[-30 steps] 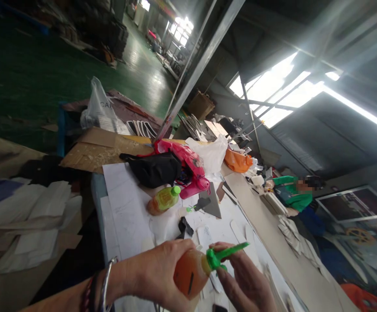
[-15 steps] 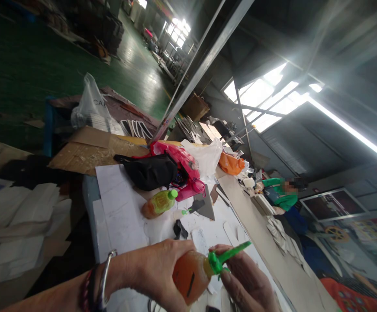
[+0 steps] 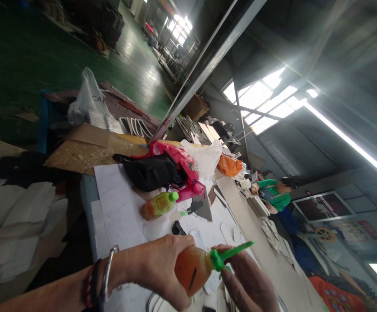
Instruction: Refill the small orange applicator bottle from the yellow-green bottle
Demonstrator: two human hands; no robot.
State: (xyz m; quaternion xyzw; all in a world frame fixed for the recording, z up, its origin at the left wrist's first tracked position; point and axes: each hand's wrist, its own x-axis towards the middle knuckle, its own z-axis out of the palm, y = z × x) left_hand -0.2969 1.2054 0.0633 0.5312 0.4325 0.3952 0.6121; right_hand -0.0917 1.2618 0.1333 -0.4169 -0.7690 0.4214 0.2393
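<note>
My left hand (image 3: 162, 268) is wrapped round the body of a squat bottle (image 3: 192, 272) of orange liquid, which lies tilted with its neck toward the right. A green nozzle cap (image 3: 219, 259) with a long spout tops the bottle. The fingertips of my right hand (image 3: 248, 281) close on that cap from the right. Beyond my hands a second bottle (image 3: 159, 205), with a light green cap and brownish contents, leans on the white tabletop (image 3: 123, 225). Small black pieces and a little bottle with a green tip (image 3: 179, 214) lie near it.
A black bag (image 3: 151, 171), a pink bag (image 3: 178, 158) and a white plastic bag (image 3: 204, 156) stand at the table's far end. Cardboard (image 3: 87, 147) lies to their left. A metal post (image 3: 204, 73) rises behind. Another person in green (image 3: 277, 197) sits at the right.
The view has shifted slightly. Both hands keep their hold on the bottle and its cap, which sit almost as before.
</note>
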